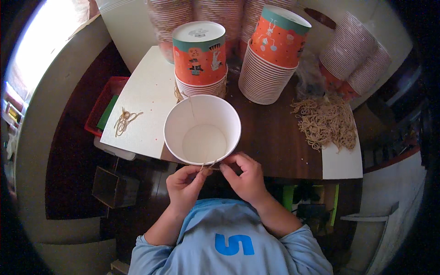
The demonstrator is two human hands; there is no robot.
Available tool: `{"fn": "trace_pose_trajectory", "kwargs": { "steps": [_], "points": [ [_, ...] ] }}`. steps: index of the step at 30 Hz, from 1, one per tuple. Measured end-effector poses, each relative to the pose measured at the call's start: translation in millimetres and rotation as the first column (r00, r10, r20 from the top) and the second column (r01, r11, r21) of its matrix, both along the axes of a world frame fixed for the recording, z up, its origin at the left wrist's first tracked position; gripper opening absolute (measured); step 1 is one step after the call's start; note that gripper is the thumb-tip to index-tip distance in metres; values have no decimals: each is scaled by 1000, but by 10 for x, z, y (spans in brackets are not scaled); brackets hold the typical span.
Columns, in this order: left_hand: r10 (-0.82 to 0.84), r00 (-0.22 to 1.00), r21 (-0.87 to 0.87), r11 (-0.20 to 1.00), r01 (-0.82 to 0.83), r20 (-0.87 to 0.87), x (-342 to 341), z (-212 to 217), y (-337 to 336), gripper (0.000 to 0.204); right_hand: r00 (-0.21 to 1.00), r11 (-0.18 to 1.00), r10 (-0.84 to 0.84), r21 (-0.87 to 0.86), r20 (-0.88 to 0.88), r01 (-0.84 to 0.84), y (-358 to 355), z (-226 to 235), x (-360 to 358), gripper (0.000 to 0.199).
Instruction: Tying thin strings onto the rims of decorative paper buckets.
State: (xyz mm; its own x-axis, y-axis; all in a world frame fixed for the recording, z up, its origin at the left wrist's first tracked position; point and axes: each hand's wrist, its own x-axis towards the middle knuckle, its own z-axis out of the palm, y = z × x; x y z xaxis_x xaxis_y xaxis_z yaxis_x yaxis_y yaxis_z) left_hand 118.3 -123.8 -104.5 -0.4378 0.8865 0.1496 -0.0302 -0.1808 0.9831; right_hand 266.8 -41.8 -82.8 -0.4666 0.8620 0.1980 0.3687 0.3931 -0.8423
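Note:
A white paper bucket (176, 126) stands at the table's near edge with its mouth facing up. At its near rim, my left hand (183, 185) pinches a thin tan cord (211, 167) between thumb and fingertips. My right hand (245, 176) has the other side of the cord pinched, close against the bucket's rim. A stretch of cord runs between the two hands, and loose ends poke up over the rim. Another strand shows against the bucket's far inner wall. The outer side of the bucket facing me is hidden.
Behind the bucket rise two stacks of upturned orange-and-green paper buckets (200, 59) (279, 41). A heap of tan cords (327, 121) lies at the right, and a few loose cords (126, 121) at the left. More wrapped stacks (348, 46) stand farther back. A red crate (97, 107) sits beyond the table's left edge.

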Motion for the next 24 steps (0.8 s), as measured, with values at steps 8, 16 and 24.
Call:
{"fn": "trace_pose_trajectory", "kwargs": {
  "steps": [8,16,24],
  "points": [
    [-28,999,25,999,27,34,13,8,-3,11,808,707,-50,-593,-587,-387,-88,-240,-90,20],
    [-19,1000,0,1000,19,16,-6,-8,-8,11,848,791,-92,-556,-523,-257,-55,-297,-69,10],
    [-126,979,-47,990,135,160,-48,28,-20,12,914,892,-37,-426,-405,-153,-32,-270,-66,8]
  ]
}}
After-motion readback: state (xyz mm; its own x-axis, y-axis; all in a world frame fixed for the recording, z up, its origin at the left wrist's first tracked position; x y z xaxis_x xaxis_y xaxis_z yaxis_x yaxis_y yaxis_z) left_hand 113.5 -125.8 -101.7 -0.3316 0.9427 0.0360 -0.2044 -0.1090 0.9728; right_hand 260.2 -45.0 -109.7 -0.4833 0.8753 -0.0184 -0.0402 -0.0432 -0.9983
